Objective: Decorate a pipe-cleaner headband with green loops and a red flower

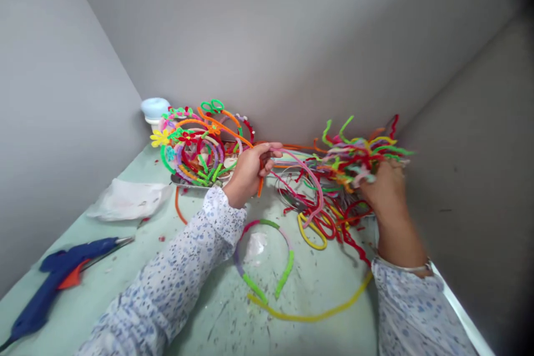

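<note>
My left hand [251,171] is closed around an orange pipe cleaner [261,186] and a pink pipe cleaner [316,179], which arcs down to the right. At the right, my right hand [387,192] grips into a bunch of multicoloured pipe cleaners [354,153]; its fingertips are partly hidden among the stems. Below and between the hands lies a headband [291,256] wrapped in green, pink and purple. A long yellow pipe cleaner [312,318] curves across the table in front of it.
Decorated headbands [200,147] are heaped on a tray at the back left, beside a container with a light blue top [155,107]. A blue glue gun [54,283] and a white plastic bag [129,200] lie on the left. Red and yellow loops [312,232] lie near the right hand. Grey walls enclose the table.
</note>
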`<state>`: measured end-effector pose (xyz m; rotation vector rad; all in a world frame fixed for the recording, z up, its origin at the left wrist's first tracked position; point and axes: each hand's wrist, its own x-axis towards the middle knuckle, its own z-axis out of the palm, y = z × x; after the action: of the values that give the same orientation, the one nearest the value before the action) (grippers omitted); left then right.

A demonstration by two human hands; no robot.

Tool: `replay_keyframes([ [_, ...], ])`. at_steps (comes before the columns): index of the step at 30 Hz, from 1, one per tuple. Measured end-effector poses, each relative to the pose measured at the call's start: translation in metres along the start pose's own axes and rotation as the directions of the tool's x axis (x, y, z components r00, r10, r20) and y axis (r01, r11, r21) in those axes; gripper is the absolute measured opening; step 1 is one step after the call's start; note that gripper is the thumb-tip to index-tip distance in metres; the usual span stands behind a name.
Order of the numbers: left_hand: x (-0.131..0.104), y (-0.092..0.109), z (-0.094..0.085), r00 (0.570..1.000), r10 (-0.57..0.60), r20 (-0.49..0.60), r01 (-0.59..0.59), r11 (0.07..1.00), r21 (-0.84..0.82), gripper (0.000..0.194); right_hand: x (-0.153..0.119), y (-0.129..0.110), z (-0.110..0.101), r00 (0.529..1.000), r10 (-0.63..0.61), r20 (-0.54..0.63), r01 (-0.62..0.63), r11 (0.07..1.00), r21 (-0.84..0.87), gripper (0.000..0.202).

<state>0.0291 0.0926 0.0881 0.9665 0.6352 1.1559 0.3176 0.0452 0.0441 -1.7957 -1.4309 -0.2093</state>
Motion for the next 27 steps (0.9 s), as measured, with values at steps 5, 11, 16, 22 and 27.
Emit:
replay_keyframes([
  [5,0.000,0.000,-0.001,1.000,0.007,-0.009,-0.007,1.000,0.018,0.023,0.006,-0.002,0.006,0.993,-0.040,0.114,0.050,0.995,-0.087,0.052],
  [11,0.001,-0.001,-0.002,1.000,-0.024,0.015,0.023,0.998,0.059,0.026,0.006,-0.029,-0.035,0.987,-0.101,0.127,0.124,0.975,-0.185,0.030],
  [16,0.000,0.001,-0.002,0.999,-0.042,0.034,0.039,0.997,0.070,0.026,-0.005,-0.084,-0.056,0.998,0.005,0.065,-0.001,0.998,-0.063,0.027],
  [22,-0.001,0.007,0.000,0.990,-0.073,0.120,0.067,0.996,0.059,0.025,-0.013,-0.098,-0.030,0.863,-0.140,0.485,0.041,0.977,0.210,0.028],
  [27,-0.001,0.008,-0.001,0.985,-0.086,0.147,0.074,0.994,0.083,0.023,-0.011,-0.088,-0.031,0.839,-0.096,0.536,-0.024,0.977,0.212,0.027],
])
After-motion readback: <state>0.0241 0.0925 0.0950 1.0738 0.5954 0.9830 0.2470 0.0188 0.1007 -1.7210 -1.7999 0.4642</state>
